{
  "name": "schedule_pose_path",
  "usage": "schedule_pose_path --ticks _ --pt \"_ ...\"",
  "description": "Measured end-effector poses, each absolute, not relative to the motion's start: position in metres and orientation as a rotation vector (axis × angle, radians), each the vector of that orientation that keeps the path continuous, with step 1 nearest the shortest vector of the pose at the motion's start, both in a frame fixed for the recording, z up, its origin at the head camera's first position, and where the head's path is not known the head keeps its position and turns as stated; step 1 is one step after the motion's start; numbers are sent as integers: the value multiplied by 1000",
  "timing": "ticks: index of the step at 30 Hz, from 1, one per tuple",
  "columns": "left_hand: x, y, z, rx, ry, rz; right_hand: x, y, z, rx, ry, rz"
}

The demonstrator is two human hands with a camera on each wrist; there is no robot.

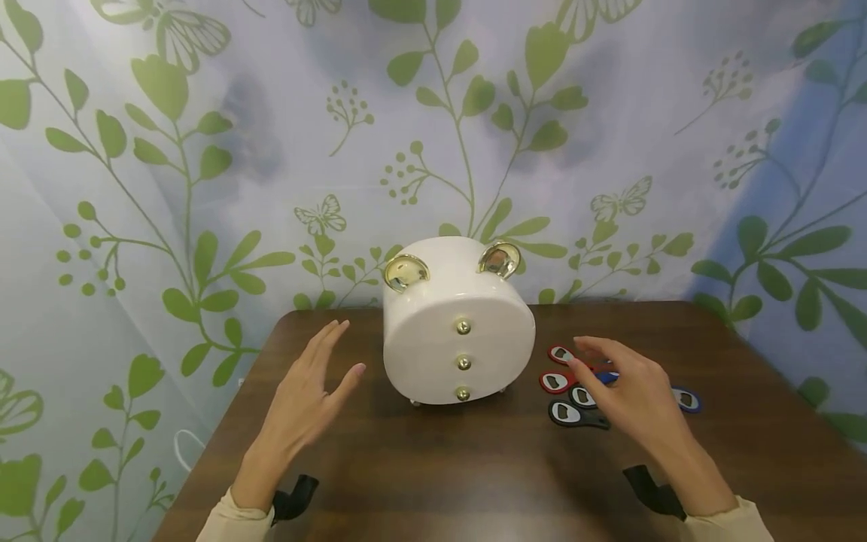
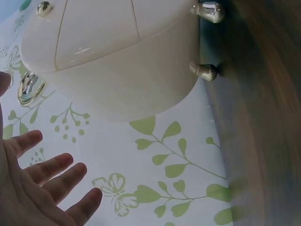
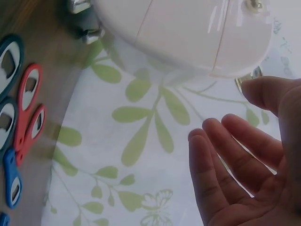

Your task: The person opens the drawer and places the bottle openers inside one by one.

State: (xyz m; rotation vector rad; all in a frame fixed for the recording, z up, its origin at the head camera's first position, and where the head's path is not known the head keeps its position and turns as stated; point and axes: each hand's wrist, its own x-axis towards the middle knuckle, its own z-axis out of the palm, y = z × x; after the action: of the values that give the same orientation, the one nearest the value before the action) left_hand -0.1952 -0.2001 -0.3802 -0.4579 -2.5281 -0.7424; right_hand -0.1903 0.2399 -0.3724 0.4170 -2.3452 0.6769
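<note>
A glossy white drawer box (image 1: 454, 324) with gold knobs, gold ear-like pieces on top and small metal feet stands at the table's middle. To its left my left hand (image 1: 305, 399) is in the air, fingers spread and holding nothing. My right hand (image 1: 637, 391) hovers on the other side, over several bottle openers (image 1: 565, 412), its fingers loosely bent and nothing in them. In the left wrist view the box (image 2: 122, 70) shows seams between its drawers, all closed. The right wrist view has red bottle openers (image 3: 29, 89) and a blue one (image 3: 12, 181) at the left edge.
The brown wooden table (image 1: 433, 467) reaches back to a leaf-patterned curtain (image 1: 325, 135). A white cable (image 1: 179, 452) loops beside its left edge. Each wrist carries a black strap piece (image 1: 296, 497).
</note>
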Motion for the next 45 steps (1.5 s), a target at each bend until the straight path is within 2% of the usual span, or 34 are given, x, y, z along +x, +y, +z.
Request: schedule_pose_path --ticks 24,35,45 --pt "-231 -185 -352 -675 -2422 -974 -202 194 -361 519 -2246 865" --pt "-233 -179 -354 -620 -2391 -1106 -206 166 -365 588 -2183 811" --pt "-250 -168 -352 -664 -2323 -1221 -211 151 -365 593 -2160 870"
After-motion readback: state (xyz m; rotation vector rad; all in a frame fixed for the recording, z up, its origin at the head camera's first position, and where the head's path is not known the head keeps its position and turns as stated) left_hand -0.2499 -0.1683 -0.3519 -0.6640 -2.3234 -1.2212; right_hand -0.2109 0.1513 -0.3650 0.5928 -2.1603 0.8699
